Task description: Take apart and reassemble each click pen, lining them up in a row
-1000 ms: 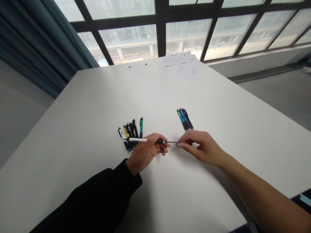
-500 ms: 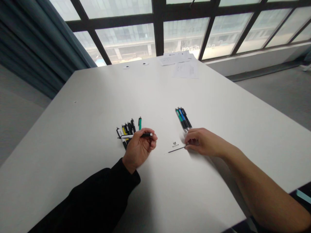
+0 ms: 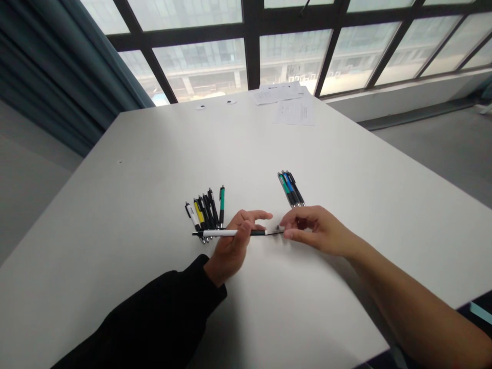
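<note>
My left hand [image 3: 229,252] is closed on a white pen [image 3: 221,233] with a black grip, held nearly level with its front end to the right. A thin dark refill [image 3: 275,233] is pinched between the thumb and fingers of my right hand [image 3: 321,229]. It lines up with the pen's front end; whether it has entered the barrel I cannot tell. Close to my right fingertips a small metallic pen part [image 3: 277,227] lies on the table, partly hidden. Behind my left hand lie several pens, among them a yellow pen [image 3: 199,211] and a green pen [image 3: 222,202].
Beyond my right hand, a green pen [image 3: 285,188], a blue pen [image 3: 290,187] and a black pen [image 3: 295,187] lie side by side on the white table [image 3: 161,148]. Paper sheets [image 3: 294,110] rest at the far edge, by the window.
My left hand has moved right and turned the white pen level. My right hand has lifted the refill and moved it left to the pen's front end.
</note>
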`<state>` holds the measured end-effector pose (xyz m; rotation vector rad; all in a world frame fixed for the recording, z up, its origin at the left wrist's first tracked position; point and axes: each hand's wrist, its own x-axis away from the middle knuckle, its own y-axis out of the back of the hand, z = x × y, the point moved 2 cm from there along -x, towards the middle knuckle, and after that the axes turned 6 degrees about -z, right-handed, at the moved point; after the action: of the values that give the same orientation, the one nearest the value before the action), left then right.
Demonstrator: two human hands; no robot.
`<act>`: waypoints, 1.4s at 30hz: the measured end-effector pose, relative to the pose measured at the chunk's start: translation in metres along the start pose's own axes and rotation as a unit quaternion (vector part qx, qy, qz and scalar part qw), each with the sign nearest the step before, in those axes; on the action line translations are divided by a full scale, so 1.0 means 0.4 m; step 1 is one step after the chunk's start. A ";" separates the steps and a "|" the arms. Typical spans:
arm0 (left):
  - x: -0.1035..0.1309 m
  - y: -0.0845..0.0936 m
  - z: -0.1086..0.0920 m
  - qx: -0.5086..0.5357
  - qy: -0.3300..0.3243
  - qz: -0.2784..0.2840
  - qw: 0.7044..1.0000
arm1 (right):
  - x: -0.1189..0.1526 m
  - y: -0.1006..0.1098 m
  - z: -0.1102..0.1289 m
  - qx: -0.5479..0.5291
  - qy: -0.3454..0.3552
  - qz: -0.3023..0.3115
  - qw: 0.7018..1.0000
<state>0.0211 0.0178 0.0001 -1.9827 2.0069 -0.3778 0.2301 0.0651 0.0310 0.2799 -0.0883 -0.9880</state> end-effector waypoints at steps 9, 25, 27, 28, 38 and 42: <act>0.012 -0.017 0.010 -0.045 -0.030 0.080 0.995 | 0.000 -0.058 -0.014 -0.214 -0.068 -0.017 0.974; -0.020 0.038 -0.028 -0.090 -0.018 -0.091 0.992 | -0.015 0.062 -0.029 -0.158 -0.046 -0.175 0.971; -0.020 0.037 -0.030 -0.101 -0.023 -0.101 0.989 | -0.016 0.059 -0.028 -0.157 -0.059 -0.169 0.971; -0.020 0.038 -0.029 -0.116 -0.029 -0.104 0.987 | -0.016 0.058 -0.028 -0.152 -0.066 -0.166 0.972; -0.011 0.059 -0.053 -0.504 -0.260 0.040 0.823 | -0.003 0.082 -0.032 0.005 -0.175 0.051 0.983; -0.007 0.054 -0.046 -0.587 -0.318 0.173 0.724 | 0.008 0.093 -0.037 0.082 -0.214 0.146 0.962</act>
<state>-0.0058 0.0208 0.0090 -1.6476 2.1287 1.8198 0.2650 0.0844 0.0268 0.1925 -0.5934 -0.7335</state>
